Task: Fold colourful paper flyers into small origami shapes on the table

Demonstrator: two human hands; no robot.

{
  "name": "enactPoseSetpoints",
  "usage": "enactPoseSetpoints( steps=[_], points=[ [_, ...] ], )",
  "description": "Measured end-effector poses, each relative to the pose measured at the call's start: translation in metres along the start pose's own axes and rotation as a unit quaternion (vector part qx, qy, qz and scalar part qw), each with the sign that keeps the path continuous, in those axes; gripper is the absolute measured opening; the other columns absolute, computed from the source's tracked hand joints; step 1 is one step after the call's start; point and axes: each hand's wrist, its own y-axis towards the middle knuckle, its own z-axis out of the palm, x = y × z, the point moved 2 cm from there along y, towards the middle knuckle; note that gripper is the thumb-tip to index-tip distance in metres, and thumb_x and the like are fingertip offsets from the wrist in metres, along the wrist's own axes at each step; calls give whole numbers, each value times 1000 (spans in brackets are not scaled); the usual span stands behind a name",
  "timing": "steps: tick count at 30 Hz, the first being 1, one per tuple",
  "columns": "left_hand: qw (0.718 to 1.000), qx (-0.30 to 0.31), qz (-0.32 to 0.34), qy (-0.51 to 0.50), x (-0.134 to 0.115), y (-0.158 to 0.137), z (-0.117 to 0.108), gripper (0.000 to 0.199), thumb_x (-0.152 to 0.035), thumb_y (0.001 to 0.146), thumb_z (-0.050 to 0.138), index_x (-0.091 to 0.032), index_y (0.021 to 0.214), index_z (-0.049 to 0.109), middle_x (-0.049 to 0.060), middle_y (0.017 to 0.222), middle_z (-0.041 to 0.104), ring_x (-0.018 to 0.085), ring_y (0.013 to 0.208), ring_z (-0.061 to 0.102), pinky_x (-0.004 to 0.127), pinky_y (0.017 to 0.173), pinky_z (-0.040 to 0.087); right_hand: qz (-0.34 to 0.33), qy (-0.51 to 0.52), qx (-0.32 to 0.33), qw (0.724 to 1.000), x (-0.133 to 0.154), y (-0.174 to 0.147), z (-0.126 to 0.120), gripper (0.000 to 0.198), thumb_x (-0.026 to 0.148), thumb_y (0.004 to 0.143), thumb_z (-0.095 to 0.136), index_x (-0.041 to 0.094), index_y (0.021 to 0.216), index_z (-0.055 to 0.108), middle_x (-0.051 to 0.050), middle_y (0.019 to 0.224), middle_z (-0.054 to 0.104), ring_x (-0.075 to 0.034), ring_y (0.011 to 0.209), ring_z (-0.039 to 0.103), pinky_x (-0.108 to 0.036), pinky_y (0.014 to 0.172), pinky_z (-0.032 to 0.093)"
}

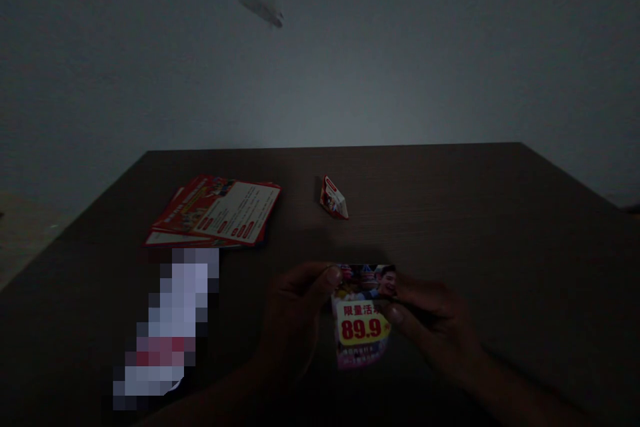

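Multicoloured rectangular paper leaflet (363, 327) is nearer the wearer than the red-and-white paper leaflet stack (220, 210), and right of it. Left hand (299, 303) and right hand (437, 313) each close their grip on opposite edges, apparently to steady its upper part.

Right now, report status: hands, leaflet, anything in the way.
Left hand, right hand: both pinching one leaflet. Printed 89.9 side facing camera. Folded paper beyond, flyer stack off left, neither touching the hands.
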Motion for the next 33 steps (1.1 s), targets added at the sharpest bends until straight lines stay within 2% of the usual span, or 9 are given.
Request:
enactPoseSetpoints(
  steps=[4, 8, 15, 20, 30, 33],
  points=[
    [1000, -3, -1, -14, -3, 0, 3, 18, -32, 68, 77, -16, 73, 72, 3, 70, 70, 17, 66, 64, 29, 66, 49, 6, -25, 16, 1000, 2, 1, 1, 15, 17, 85, 56, 19, 82, 71, -1, 65, 63, -12, 57, 59, -22, 53, 47],
    [999, 1, -1, -33, -5, -1, 5, 18, -32, 66, 78, -16, 71, 72, 3, 68, 70, 17, 66, 62, 30, 68, 49, 10, -44, 16, 999, 4, 1, 2, 24, 17, 87, 52, 17, 66, 64, 0, 57, 55, -10, 51, 51, -22, 48, 41],
    [998, -2, -18, -53, -4, 0, 6, 17, -30, 65, 79, -15, 70, 71, 3, 66, 67, 16, 63, 60, 30, 65, 48, 15, -50, 12, 999, 5, 0, 3, 27, 17, 87, 51, 17, 62, 60, 1, 55, 50, -10, 50, 47, -23, 47, 37],
    [998, -9, -21, -58, -5, 0, 5, 18, -31, 66, 79, -15, 71, 71, 3, 67, 69, 15, 64, 62, 29, 65, 49, 35, -37, 31, 998, 3, 0, 5, 20, 20, 87, 53, 17, 69, 61, 0, 59, 54, -11, 53, 50, -22, 48, 38],
    [997, -7, -29, -78, -7, 2, 8, 17, -28, 67, 78, -14, 70, 70, 2, 65, 67, 14, 62, 60, 27, 62, 49, 44, -76, 31, 996, 1, -1, 5, 31, 20, 89, 49, 17, 59, 53, 3, 54, 42, -8, 48, 41, -22, 46, 31],
    [996, -15, -35, -84, -8, 1, 10, 18, -28, 65, 79, -13, 70, 70, 3, 65, 67, 15, 64, 61, 28, 65, 49, 37, -81, 27, 996, 0, -1, 5, 32, 19, 89, 50, 17, 56, 50, 4, 53, 38, -8, 46, 38, -22, 45, 29]
  ],
)
